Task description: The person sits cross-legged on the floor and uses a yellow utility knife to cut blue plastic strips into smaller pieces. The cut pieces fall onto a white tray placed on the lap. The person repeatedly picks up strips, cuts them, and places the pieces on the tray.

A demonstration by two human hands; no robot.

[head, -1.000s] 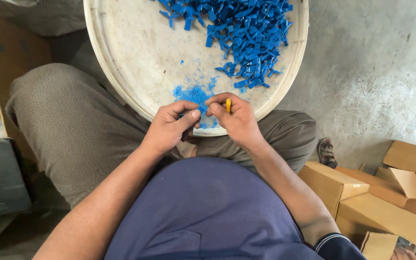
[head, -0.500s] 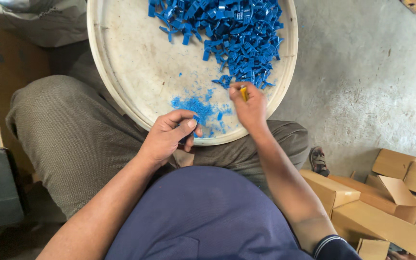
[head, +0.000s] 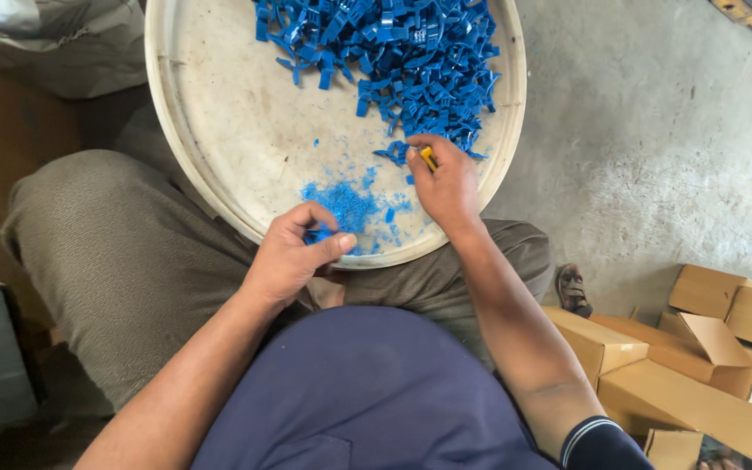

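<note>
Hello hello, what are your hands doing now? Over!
Left hand pinching small blue bit. Right hand holding yellow tool at blue parts pile. Nothing blocking.

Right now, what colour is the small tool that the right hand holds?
Yellow. The small tool in the right hand shows best in the head view.

Blue plastic pieces (head: 393, 52) fill a cream-white tray (head: 219, 130); khaki trousers (head: 124, 261), tan cardboard boxes (head: 698, 365), grey floor (head: 654, 130).
</note>
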